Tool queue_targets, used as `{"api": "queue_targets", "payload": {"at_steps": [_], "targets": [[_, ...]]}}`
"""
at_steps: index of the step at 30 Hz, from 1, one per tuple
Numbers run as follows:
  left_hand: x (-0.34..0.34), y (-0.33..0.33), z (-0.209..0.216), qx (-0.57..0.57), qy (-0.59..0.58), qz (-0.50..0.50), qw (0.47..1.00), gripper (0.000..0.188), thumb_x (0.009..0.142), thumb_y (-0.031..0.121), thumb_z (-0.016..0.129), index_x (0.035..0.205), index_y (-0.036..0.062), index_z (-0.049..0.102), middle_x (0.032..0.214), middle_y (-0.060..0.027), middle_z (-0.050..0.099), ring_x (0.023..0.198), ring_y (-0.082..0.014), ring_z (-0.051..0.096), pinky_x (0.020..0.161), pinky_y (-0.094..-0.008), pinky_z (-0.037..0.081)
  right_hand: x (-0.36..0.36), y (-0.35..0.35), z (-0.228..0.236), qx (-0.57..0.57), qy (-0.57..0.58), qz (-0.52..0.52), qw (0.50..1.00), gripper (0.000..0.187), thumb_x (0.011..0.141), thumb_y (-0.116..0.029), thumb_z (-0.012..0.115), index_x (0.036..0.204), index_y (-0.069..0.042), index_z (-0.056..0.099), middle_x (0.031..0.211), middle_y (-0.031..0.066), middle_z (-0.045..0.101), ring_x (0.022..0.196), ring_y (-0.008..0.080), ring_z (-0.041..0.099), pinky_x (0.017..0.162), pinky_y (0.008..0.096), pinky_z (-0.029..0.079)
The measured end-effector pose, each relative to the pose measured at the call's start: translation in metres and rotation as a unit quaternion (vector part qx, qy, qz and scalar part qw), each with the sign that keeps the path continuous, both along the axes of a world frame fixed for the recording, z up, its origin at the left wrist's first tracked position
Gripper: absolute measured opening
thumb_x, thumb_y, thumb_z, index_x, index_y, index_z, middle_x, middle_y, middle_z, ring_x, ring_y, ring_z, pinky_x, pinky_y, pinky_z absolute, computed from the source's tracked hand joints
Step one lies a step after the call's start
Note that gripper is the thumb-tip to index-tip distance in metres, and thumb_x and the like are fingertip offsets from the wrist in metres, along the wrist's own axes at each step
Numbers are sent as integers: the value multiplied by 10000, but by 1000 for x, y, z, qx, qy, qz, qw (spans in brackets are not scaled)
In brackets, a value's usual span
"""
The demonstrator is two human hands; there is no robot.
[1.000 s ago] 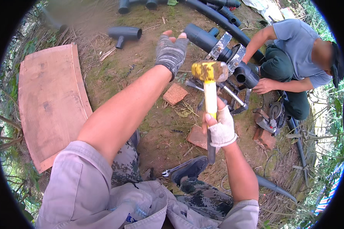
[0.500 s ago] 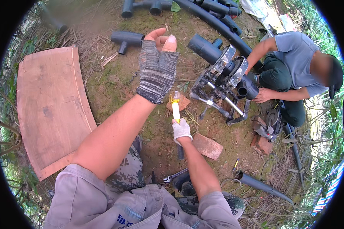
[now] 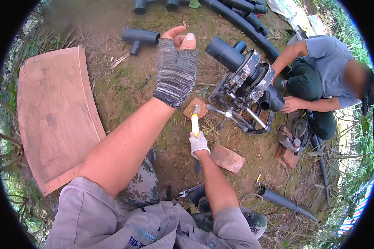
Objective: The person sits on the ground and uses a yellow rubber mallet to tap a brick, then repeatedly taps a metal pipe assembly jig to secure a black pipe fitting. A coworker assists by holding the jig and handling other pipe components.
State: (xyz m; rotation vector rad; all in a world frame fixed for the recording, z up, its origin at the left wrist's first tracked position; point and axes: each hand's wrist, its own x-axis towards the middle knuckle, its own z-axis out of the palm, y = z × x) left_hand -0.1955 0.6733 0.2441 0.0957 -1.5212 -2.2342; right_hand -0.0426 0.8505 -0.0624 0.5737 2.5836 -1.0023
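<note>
My left hand [image 3: 176, 70], in a grey-and-black striped fingerless glove, is raised in front of me. Its thumb stands apart from the loosely bent fingers, and I see nothing in it. Lower down, my right hand [image 3: 199, 143] wears a pale glove and grips a tool with a white-and-yellow shaft [image 3: 195, 124]. The tool's far end looks greyish and is too blurred to name; it appears over a reddish brick piece [image 3: 195, 108]. A second brick [image 3: 227, 158] lies just right of my right hand.
A co-worker [image 3: 328, 70] crouches at right, hands at a pipe-clamping machine [image 3: 247, 83] holding black pipe pieces. A power saw [image 3: 297, 135] rests by bricks. A wooden board [image 3: 56, 112] lies left, a black tee fitting [image 3: 139, 38] ahead, a wrench [image 3: 190, 190] near my knees.
My left hand has shifted slightly right and its fingers have turned a little. My right hand and the tool sit slightly lower in the picture, whose whole scene has also shifted a little.
</note>
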Motion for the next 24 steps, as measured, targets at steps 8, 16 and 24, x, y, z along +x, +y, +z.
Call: {"api": "queue_targets", "payload": {"at_steps": [8, 16, 24], "targets": [[-21, -5, -55, -142, -32, 29, 989, 374, 1005, 291, 633, 1297, 76, 544, 1009, -3, 595, 870, -90, 579, 748, -260, 496, 69, -22, 25, -72, -40, 4, 997, 423, 975, -430, 634, 988, -14, 564, 855, 253, 664, 816, 463, 642, 706, 505, 492], [1, 9, -156, -477, -204, -337, 785, 461, 928, 397, 698, 1200, 27, 649, 974, -178, 724, 886, -271, 701, 817, -360, 550, 102, -34, 6, -87, -161, 17, 983, 506, 971, -489, 597, 1139, -12, 599, 1062, 277, 692, 1034, 445, 664, 857, 488, 511], [4, 48, -129, -654, -211, -487, 539, 717, 855, 517, 677, 1370, 32, 559, 1310, -231, 643, 1211, -398, 617, 1016, -452, 498, 93, -28, 9, -92, -176, 12, 980, 565, 940, -544, 610, 1132, -13, 623, 1115, 271, 690, 1105, 435, 649, 916, 478, 503]]}}
